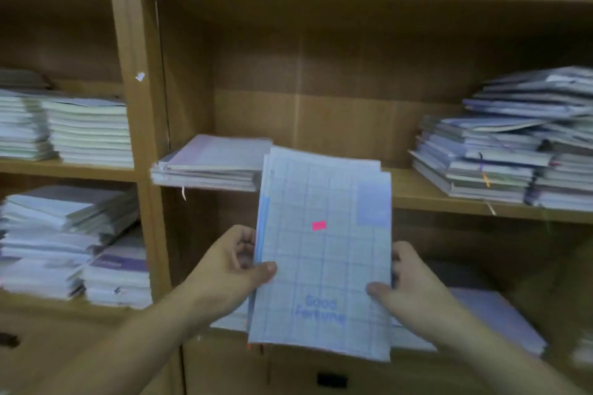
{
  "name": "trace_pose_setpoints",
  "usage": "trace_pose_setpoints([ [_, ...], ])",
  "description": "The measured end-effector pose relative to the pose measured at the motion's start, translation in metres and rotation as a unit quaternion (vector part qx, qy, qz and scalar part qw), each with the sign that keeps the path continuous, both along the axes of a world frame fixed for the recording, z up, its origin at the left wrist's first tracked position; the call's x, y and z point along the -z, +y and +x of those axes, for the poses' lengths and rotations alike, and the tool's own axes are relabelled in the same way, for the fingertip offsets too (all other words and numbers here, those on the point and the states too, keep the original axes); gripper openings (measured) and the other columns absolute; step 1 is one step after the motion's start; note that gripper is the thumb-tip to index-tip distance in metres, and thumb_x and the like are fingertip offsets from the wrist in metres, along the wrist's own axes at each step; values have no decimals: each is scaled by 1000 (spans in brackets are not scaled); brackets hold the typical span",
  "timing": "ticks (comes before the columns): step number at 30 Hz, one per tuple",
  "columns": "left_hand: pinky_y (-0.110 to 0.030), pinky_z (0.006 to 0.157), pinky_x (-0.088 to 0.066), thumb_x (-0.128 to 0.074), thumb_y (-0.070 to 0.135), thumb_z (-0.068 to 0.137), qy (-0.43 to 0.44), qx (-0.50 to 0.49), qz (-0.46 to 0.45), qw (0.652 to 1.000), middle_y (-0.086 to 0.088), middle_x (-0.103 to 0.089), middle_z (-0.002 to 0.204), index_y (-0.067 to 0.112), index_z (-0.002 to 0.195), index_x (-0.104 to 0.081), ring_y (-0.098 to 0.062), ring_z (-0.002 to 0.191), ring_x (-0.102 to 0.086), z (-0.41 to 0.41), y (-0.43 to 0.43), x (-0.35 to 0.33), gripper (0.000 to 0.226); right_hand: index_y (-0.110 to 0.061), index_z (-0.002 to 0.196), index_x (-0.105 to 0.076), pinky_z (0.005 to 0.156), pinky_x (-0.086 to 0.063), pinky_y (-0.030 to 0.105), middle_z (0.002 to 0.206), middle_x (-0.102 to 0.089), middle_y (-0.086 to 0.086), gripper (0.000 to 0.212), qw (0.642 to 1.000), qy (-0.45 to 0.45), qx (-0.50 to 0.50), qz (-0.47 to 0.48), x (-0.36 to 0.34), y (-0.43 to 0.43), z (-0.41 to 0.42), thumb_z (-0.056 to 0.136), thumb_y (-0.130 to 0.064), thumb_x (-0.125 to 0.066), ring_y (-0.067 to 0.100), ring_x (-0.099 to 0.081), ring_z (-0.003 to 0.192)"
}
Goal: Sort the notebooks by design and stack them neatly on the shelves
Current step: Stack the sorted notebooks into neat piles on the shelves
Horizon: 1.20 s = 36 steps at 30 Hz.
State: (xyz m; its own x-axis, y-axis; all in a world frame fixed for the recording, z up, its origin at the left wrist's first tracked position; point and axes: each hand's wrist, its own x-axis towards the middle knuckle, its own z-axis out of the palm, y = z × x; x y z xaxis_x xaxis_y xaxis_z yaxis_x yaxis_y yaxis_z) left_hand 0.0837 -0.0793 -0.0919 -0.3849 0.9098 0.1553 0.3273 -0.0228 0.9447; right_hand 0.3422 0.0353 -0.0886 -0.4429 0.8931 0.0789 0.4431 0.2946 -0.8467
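Observation:
A small bundle of light blue grid-pattern notebooks (324,253), with a pink sticker and blue lettering on the top cover, is upright in front of the wooden shelves. My left hand (236,266) grips its left edge, thumb on the cover. My right hand (402,279) grips the right edge the same way. Behind it, on the middle shelf (417,192), lies a low stack of pale purple notebooks (211,165). A tall untidy pile of notebooks (513,144) fills the shelf's right end.
The left bay holds neat stacks of notebooks on two levels: one (86,131) above, another (70,244) below. More notebooks (494,314) lie on the lower shelf behind my right hand. Bare shelf board shows between the purple stack and the right pile.

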Motion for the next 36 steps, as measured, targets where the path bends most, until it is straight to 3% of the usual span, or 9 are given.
trace_pose_setpoints([
  [2, -39, 89, -61, -79, 14, 87, 30, -2, -3, 1000, 6, -71, 109, 24, 112, -56, -8, 99, -71, 14, 14, 25, 35, -41, 125, -37, 97, -49, 33, 126, -61, -10, 60, 999, -15, 17, 44, 31, 6, 9, 88, -5, -68, 8, -58, 116],
  [4, -39, 92, -60, -77, 20, 89, 51, -6, 11, 999, 13, -68, 113, 30, 112, -53, -5, 104, -67, 23, 30, 47, 35, -38, 142, -28, 97, -42, 27, 127, -55, -15, 73, 997, -2, 33, 69, 51, 13, 13, 90, -1, -64, 5, -52, 118],
  [10, -31, 96, -57, -65, 32, 97, 78, -39, 53, 995, 24, -62, 125, 48, 134, -43, -6, 111, -63, 27, 80, 86, 46, -35, 122, -35, 59, -41, 8, 101, -51, -27, 43, 987, 53, 102, 111, 77, 47, -8, 100, -4, -53, -3, -56, 89],
  [13, -27, 94, -55, -59, 28, 101, 100, -65, 72, 990, 25, -62, 125, 55, 136, -36, -6, 114, -62, 22, 104, 101, 49, -35, 119, -36, 60, -42, 2, 103, -51, -27, 38, 986, 62, 96, 122, 95, 69, -26, 101, -5, -51, -15, -53, 86],
  [17, -38, 102, -52, -51, 31, 103, 118, -91, 67, 987, 21, -57, 134, 47, 146, -37, -5, 122, -55, 13, 129, 127, 47, -41, 120, -36, 64, -44, 8, 107, -50, -30, 36, 988, 56, 87, 115, 118, 105, -41, 103, -12, -51, -8, -55, 96],
  [22, -17, 89, -44, -43, 37, 105, 184, -85, 56, 978, 32, -47, 129, 47, 151, -29, 23, 108, -42, -1, 146, 148, 49, -42, 123, -39, 76, -44, 9, 114, -53, -29, 34, 990, 55, 74, 111, 151, 134, -50, 104, -16, -50, -2, -57, 105],
  [27, -28, 99, -49, -38, 43, 105, 174, -59, 30, 983, 31, -45, 141, 52, 153, -21, 5, 121, -48, -6, 151, 162, 51, -36, 143, -34, 95, -45, 22, 128, -53, -21, 46, 992, 54, 69, 87, 163, 143, -55, 103, -21, -51, 3, -53, 116],
  [31, -30, 94, -52, -37, 43, 105, 183, -67, 16, 981, 29, -49, 135, 50, 151, -22, 3, 111, -53, -4, 152, 170, 49, -25, 153, -23, 73, -42, 9, 123, -51, -13, 55, 995, 22, 77, 63, 170, 140, -61, 104, -20, -48, -5, -52, 90],
  [36, -40, 91, -54, -37, 43, 105, 202, -82, -68, 974, 15, -54, 133, 40, 150, -23, -11, 108, -57, -2, 152, 187, 47, -22, 155, -12, 73, -46, 27, 108, -51, -15, 62, 998, -29, 48, 36, 183, 138, -59, 104, -16, -47, 1, -53, 79],
])
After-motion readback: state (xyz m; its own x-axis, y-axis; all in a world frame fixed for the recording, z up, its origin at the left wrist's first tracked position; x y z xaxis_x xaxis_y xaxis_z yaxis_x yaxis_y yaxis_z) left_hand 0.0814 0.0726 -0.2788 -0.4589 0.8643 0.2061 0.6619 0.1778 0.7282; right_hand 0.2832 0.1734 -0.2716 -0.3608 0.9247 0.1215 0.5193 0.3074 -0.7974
